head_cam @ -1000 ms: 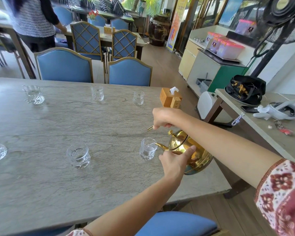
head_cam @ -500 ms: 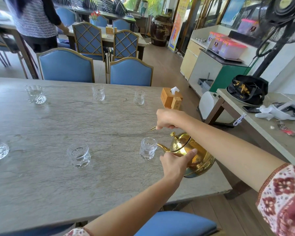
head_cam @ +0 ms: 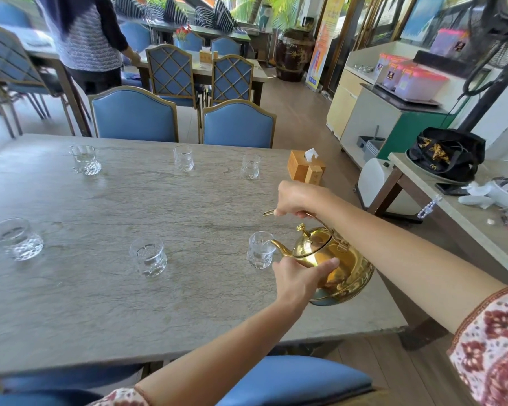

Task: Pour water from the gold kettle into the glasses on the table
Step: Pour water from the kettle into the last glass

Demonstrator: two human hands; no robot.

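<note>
The gold kettle (head_cam: 343,265) hangs tilted over the right end of the grey table (head_cam: 100,303). Its spout rests over the rim of the near-right glass (head_cam: 258,253). My right hand (head_cam: 296,199) grips the kettle's top handle from above. My left hand (head_cam: 298,281) presses against the kettle's front side, thumb across its shoulder. Several other clear glasses stand on the table: a near-middle glass (head_cam: 148,256), a near-left glass (head_cam: 16,240), and three along the far edge, far-left (head_cam: 85,159), far-middle (head_cam: 183,158), far-right (head_cam: 250,166).
A wooden tissue box (head_cam: 305,169) sits at the table's far right corner. Blue chairs (head_cam: 134,115) line the far side, another (head_cam: 291,379) is below me. A person (head_cam: 85,39) stands at the back left. A side table (head_cam: 467,218) with a black bag is on the right.
The kettle has stayed tilted at the near-right glass with both hands in the same hold. Only the camera has shifted slightly.
</note>
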